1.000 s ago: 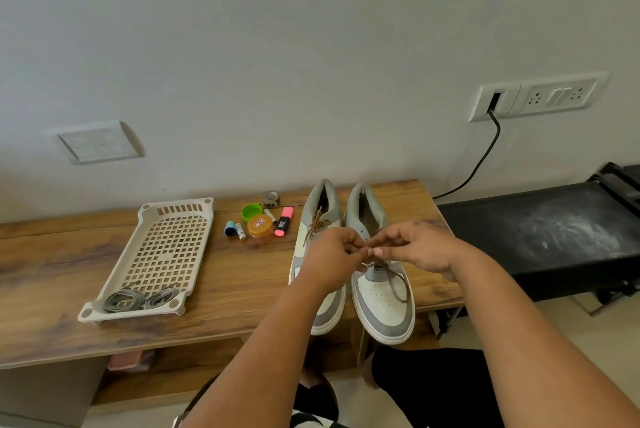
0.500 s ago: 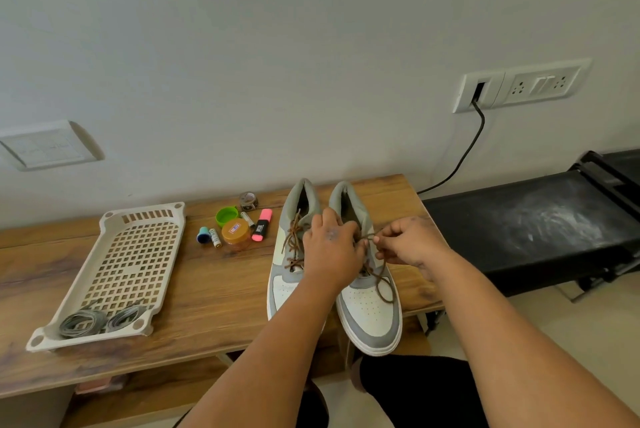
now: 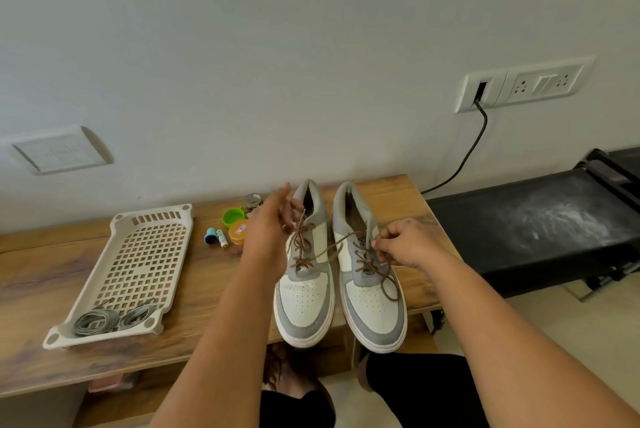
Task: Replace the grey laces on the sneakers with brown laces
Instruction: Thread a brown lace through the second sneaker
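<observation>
Two grey and white sneakers (image 3: 339, 275) are set side by side on the wooden bench (image 3: 214, 292), toes over the near edge. Brown laces (image 3: 349, 244) are threaded through both of them. One end of the brown lace of the right-side sneaker is held up and to the left by the left hand (image 3: 268, 237), above the other sneaker; the fingers are mostly stretched out, and how the lace is gripped there cannot be told. The other part of that lace is pinched in the curled fingers of the right hand (image 3: 407, 244), just over the shoe's tongue, so this grip is narrow and tight on the lace. A loop of brown lace is left lying on the right-side toe. The grey laces (image 3: 109, 318) are seen in two small bundles at the near end of a cream tray (image 3: 104, 289) with holes, well apart from the sneakers on the left. Between tray and sneakers some small things are placed: a green cap (image 3: 232, 216), a blue cap (image 3: 210, 236) and an orange jar (image 3: 239, 233).
</observation>
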A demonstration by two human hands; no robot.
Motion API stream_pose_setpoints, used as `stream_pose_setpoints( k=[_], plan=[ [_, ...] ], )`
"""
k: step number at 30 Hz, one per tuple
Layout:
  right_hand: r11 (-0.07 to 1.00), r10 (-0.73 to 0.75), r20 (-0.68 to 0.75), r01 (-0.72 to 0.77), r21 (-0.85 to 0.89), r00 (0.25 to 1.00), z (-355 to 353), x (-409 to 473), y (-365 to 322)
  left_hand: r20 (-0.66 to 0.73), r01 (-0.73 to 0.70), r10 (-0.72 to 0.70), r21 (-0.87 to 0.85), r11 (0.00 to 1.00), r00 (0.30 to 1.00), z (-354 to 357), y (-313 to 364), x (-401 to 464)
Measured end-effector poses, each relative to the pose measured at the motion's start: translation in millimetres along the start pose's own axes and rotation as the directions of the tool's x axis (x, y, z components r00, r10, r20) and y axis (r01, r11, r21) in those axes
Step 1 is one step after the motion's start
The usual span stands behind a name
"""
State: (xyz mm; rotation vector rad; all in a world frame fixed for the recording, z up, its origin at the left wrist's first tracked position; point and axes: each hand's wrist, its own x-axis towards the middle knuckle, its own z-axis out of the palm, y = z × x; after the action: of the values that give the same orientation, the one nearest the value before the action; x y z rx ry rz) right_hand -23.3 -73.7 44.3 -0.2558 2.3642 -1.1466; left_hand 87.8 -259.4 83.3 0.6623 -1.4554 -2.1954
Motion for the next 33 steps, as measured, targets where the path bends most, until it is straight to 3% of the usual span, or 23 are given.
stream_pose_setpoints(
  k=[2, 5, 8, 9, 11, 18, 21, 25, 27, 28, 29, 30, 31, 32, 33],
  plan=[
    [0.998, -0.043, -0.006, 0.043, -0.049, 0.999, 1, 2, 1, -0.029, -0.072, 0.088, 0.363, 0.929, 0.996, -3, -6, 0],
    [0.986, -0.101, -0.023, 0.097, -0.133, 0.995, 1, 2, 0, 0.138, -0.251, 0.221, 0.726, 0.641, 0.965, 7, -30, 3],
    [0.976, -0.151, -0.036, 0.144, -0.161, 0.988, 0, 1, 0, 0.372, -0.424, 0.237, 0.875, 0.232, 0.898, 27, -54, 8],
    [0.971, -0.176, -0.040, 0.167, -0.173, 0.984, 1, 0, 0, 0.412, -0.451, 0.235, 0.880, 0.148, 0.880, 32, -61, 11],
    [0.955, -0.220, -0.053, 0.204, -0.213, 0.974, 0, 0, 0, 0.444, -0.459, 0.186, 0.887, 0.047, 0.877, 39, -70, 15],
    [0.911, -0.271, -0.051, 0.239, -0.335, 0.961, 1, 5, 1, 0.453, -0.452, -0.015, 0.886, -0.101, 0.891, 53, -71, 24],
    [0.913, -0.273, 0.026, 0.267, -0.310, 0.962, -3, 4, -1, 0.437, -0.443, -0.084, 0.893, -0.076, 0.896, 46, -70, 27],
    [0.902, -0.274, 0.074, 0.283, -0.327, 0.959, -5, 4, -1, 0.435, -0.437, 0.091, 0.899, 0.009, 0.896, 42, -76, 22],
    [0.909, -0.263, 0.083, 0.275, -0.314, 0.961, -5, 5, 0, 0.373, -0.406, 0.217, 0.904, 0.134, 0.902, 42, -74, 23],
    [0.914, -0.257, 0.080, 0.269, -0.303, 0.963, -4, 6, 0, 0.313, -0.374, 0.250, 0.893, 0.252, 0.916, 43, -68, 23],
    [0.919, -0.255, 0.074, 0.265, -0.292, 0.964, -5, 7, 1, 0.227, -0.321, 0.250, 0.834, 0.450, 0.941, 45, -58, 22],
    [0.922, -0.254, 0.068, 0.262, -0.285, 0.965, -5, 7, 1, 0.115, -0.233, 0.212, 0.670, 0.705, 0.970, 44, -46, 22],
    [0.923, -0.253, 0.065, 0.261, -0.282, 0.965, -6, 8, 2, 0.023, -0.115, 0.115, 0.379, 0.918, 0.993, 43, -34, 21],
    [0.924, -0.252, 0.066, 0.260, -0.282, 0.965, -6, 8, 2, -0.014, 0.002, -0.001, 0.024, 1.000, 1.000, 39, -23, 21],
    [0.923, -0.253, 0.067, 0.261, -0.284, 0.965, -6, 9, 2, -0.006, 0.090, -0.096, -0.287, 0.954, 0.995, 32, -14, 21]
  ],
)
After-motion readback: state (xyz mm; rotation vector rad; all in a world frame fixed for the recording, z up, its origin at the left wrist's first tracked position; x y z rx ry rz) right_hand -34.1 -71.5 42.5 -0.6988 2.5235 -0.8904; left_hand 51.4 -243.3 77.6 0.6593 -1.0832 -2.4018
